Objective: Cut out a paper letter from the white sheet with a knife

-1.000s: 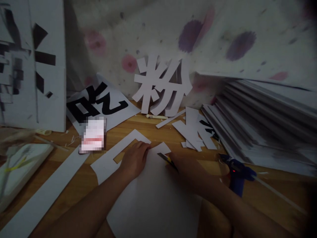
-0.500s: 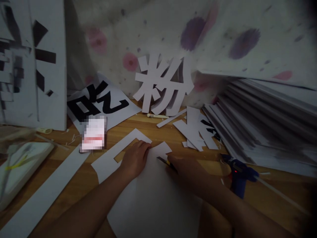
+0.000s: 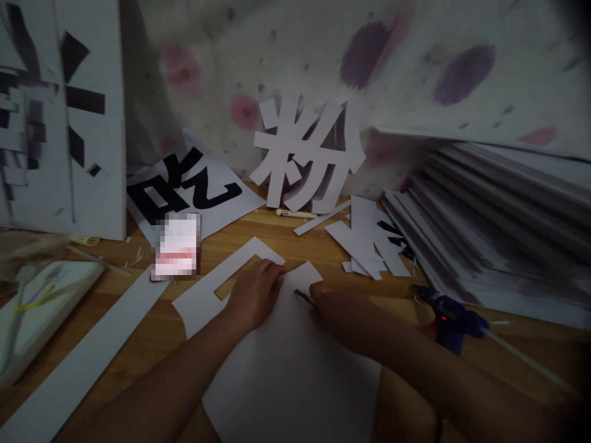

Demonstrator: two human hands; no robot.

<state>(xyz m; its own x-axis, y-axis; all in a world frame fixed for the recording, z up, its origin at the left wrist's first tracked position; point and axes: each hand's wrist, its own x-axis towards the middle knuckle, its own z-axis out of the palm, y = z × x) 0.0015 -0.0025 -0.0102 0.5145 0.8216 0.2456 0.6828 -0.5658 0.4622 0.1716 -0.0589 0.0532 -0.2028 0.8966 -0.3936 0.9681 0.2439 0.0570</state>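
My right hand (image 3: 344, 311) is closed round a utility knife (image 3: 303, 297), its dark blade pointing left over a white board (image 3: 295, 381). Most of the knife's handle is hidden in the fist. Fingers bent and pressed together, my left hand (image 3: 253, 295) holds the board near its far edge, left of the blade. Beside and partly under that hand lies a cut white piece (image 3: 198, 301) with a rectangular opening. Whether it is joined to the board is hidden by the hand.
A blue glue gun (image 3: 450, 320) lies right of my forearm. Behind are white cut-out character (image 3: 305, 154), a pen (image 3: 295, 213), offcuts (image 3: 353, 246) and stacked boards (image 3: 480, 221). At left are a phone-like blurred object (image 3: 178, 249), a long white strip (image 3: 87, 357) and a printed sheet (image 3: 221, 163).
The view has shifted slightly. The knife has turned a little in my right hand, and less of its handle shows. My left hand stays in place on the board.
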